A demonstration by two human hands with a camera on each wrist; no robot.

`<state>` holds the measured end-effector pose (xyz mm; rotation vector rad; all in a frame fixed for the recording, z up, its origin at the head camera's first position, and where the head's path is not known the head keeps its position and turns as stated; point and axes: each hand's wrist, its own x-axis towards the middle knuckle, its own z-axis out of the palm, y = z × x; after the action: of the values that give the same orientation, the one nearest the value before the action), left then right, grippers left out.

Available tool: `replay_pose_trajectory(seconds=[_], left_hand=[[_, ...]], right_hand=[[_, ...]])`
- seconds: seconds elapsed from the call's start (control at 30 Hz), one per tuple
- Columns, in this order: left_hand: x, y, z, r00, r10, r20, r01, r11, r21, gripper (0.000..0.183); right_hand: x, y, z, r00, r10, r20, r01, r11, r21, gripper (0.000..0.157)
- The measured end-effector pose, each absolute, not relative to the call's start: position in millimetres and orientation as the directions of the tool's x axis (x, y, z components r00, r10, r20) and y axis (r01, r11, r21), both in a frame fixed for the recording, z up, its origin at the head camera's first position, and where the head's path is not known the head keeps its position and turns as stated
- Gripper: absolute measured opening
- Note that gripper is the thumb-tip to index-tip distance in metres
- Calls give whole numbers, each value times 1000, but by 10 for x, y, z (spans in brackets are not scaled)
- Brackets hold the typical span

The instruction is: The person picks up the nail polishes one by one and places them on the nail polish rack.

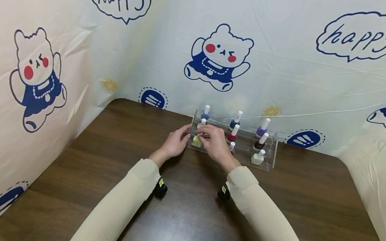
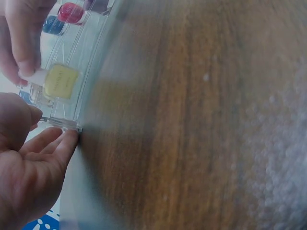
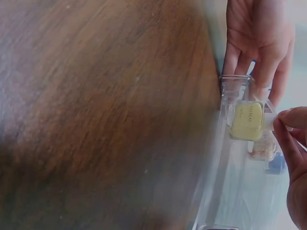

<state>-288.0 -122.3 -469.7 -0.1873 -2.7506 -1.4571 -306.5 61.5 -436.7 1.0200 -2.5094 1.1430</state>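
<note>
A clear acrylic tiered rack holding small nail polish bottles stands at the table's far edge. My left hand holds the rack's left end, its thumb and fingers about the end panel. In the front row at that end is a yellow nail polish bottle with a white cap. Thumb and fingertips of my right hand pinch this cap from above. The bottle is upright at the front tier; whether its base touches the tier I cannot tell.
Behind the yellow bottle stand a pale bottle and a blue bottle. Along the middle are dark blue, red and purple bottles; on the right, violet, black and whitish ones. A printed cloth hangs behind the brown table.
</note>
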Motion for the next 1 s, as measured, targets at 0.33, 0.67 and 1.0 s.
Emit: replay_pose_trajectory(seconds=[0.33,0.67,1.0], left_hand=[[-2869,-1219,-4646,-993,96,75,116,557,822,48],[-2871,-1219,-4682,-992,97,81,121,561,819,48],[-2859,-1222,-4666,-991,104,84,127,547,828,48]], right_hand=[[-3063,584,-4399,-756,-496,427,-649,479,-592,15],[-3053,575,-4408,-771,-502,393,-627,487,-609,15],[-2964,597,-4312,-747,-538,391,-658,512,-552,20]])
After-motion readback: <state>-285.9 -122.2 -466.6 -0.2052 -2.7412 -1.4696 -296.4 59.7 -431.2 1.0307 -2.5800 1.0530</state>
